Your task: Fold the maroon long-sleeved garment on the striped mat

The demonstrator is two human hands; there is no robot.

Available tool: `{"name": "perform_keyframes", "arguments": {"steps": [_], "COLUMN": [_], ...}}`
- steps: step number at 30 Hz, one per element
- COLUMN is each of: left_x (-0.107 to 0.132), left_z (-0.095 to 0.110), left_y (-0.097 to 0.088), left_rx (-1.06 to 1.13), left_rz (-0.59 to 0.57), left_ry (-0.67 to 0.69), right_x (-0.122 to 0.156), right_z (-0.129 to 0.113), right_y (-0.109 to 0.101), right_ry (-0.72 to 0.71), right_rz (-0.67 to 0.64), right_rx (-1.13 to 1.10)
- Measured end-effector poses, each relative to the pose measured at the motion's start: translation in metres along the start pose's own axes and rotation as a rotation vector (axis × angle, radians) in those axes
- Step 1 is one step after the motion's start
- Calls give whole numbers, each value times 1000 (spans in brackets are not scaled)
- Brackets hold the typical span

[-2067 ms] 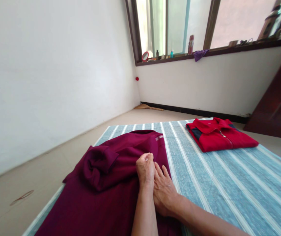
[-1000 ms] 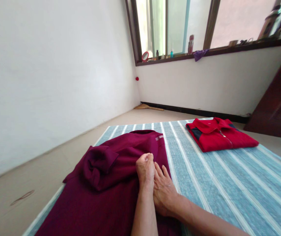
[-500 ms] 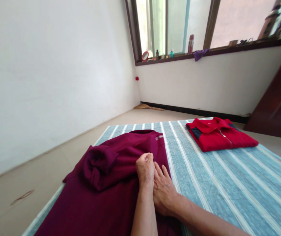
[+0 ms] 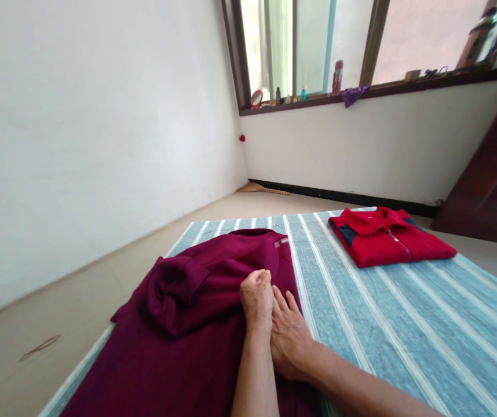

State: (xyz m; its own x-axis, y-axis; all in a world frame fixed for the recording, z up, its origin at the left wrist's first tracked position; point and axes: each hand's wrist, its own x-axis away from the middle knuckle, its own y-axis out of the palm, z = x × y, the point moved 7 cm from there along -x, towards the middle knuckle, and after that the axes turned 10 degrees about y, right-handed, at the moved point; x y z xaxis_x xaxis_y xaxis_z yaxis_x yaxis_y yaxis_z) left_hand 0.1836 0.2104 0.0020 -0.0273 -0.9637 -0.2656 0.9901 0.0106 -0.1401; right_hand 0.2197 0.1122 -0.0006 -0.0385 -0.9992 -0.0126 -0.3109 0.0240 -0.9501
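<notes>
A maroon garment (image 4: 187,359) is spread over the near left of the bed, one sleeve bunched into a loose roll on top. My left hand (image 4: 257,295) rests on its right half with the fingers curled closed. Whether cloth is caught in those fingers is hidden. Pressed up against it, my right hand (image 4: 289,336) lies flat on the same garment, fingers stretched out near the right edge. A small pale label shows at the garment's far right corner.
A folded red jacket (image 4: 391,237) with a collar and zip lies at the far right of the blue striped sheet (image 4: 344,313). Beyond are a broom (image 4: 266,189) on the floor, a windowsill (image 4: 318,101) with bottles, and a dark red door (image 4: 487,179).
</notes>
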Motion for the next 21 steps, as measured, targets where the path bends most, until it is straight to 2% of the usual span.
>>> {"name": "perform_keyframes", "arguments": {"steps": [21], "left_x": [0], "left_z": [2], "left_y": [0], "left_rx": [-13], "left_rz": [1], "left_ry": [-10], "right_x": [-1], "right_z": [0], "right_y": [0], "right_ry": [1], "right_rz": [-2], "right_rx": [19]}}
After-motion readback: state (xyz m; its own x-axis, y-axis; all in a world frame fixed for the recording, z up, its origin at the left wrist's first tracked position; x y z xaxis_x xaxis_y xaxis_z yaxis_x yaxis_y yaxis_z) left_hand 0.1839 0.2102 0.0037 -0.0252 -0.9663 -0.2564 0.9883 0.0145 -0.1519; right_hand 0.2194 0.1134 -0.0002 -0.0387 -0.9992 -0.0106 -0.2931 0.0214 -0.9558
